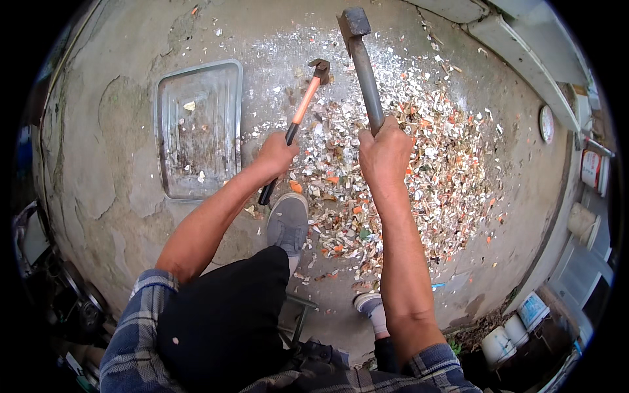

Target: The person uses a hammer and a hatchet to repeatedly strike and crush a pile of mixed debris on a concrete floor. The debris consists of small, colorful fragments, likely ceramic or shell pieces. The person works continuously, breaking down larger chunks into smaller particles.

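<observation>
My left hand (278,154) is closed round the black grip of a claw hammer (306,101) with an orange and black handle. Its dark head points away from me, over scattered fragments. In my right hand (386,152) is a larger hammer (368,82) with a grey handle, its blocky, worn metal head raised at the top of the view. Beneath both tools spreads a wide layer of broken pieces (445,177), mostly white with orange and a few green bits, which look like crushed shell or ceramic. Whether either hammer head touches anything is hard to tell.
A shallow grey plastic tray (238,131) with a few fragments lies to the left on cracked concrete. My grey shoe (287,219) is beside the debris. White buckets (498,347) stand at lower right, and a round white dish (546,124) is near the right wall.
</observation>
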Action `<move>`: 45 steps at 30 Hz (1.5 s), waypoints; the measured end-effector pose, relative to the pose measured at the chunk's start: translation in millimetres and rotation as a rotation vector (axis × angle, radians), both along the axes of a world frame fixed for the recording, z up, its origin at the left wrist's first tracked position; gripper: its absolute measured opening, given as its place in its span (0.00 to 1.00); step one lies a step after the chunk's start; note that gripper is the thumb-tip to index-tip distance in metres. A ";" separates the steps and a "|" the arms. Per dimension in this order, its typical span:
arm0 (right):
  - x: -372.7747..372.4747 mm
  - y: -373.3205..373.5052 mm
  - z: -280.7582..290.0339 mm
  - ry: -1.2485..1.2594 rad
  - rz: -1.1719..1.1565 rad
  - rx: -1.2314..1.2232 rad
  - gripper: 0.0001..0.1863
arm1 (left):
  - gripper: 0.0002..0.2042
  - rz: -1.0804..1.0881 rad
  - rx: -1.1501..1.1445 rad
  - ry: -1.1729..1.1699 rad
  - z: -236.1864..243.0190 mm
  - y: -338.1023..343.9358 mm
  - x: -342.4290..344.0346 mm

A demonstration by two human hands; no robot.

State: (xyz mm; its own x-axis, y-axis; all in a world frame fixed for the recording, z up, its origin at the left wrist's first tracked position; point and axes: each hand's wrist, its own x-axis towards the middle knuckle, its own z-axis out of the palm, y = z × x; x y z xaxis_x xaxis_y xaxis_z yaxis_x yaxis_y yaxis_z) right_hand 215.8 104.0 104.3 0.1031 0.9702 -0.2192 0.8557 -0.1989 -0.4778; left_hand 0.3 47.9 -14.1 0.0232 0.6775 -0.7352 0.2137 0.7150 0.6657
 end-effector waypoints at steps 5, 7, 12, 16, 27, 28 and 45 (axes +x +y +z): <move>7.7 -21.5 -56.2 -0.045 -0.041 -0.039 0.12 | 0.04 0.032 -0.010 -0.053 6.5 9.2 9.0; 16.1 -27.5 -70.2 -0.135 0.012 -0.198 0.11 | 0.05 0.037 0.006 -0.055 0.6 4.9 1.0; 13.3 -9.5 -26.1 -0.042 0.001 -0.084 0.09 | 0.06 -0.208 0.162 0.297 -16.7 -9.1 -4.9; 0.3 -4.9 6.6 0.113 -0.078 0.097 0.11 | 0.06 -0.138 0.113 0.213 -2.9 -0.7 -2.0; 14.8 -18.6 -52.5 -0.024 -0.001 -0.215 0.13 | 0.06 -0.162 0.193 0.238 -8.2 2.2 -1.6; 12.5 -16.3 -45.9 -0.006 -0.007 -0.183 0.14 | 0.06 -0.159 0.177 0.245 -12.2 4.1 -4.3; 54.3 -121.5 -26.3 0.349 -0.307 -0.249 0.12 | 0.07 0.120 0.344 0.440 -6.9 -14.0 -39.3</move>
State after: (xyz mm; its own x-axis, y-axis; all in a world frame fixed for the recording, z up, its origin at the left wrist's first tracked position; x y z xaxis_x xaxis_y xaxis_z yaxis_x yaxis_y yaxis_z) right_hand 270.1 -17.4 78.0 0.2538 0.8212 -0.5111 0.5387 -0.5589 -0.6304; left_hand -39.0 33.9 -21.0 -0.3273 0.8585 -0.3948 0.4537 0.5093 0.7313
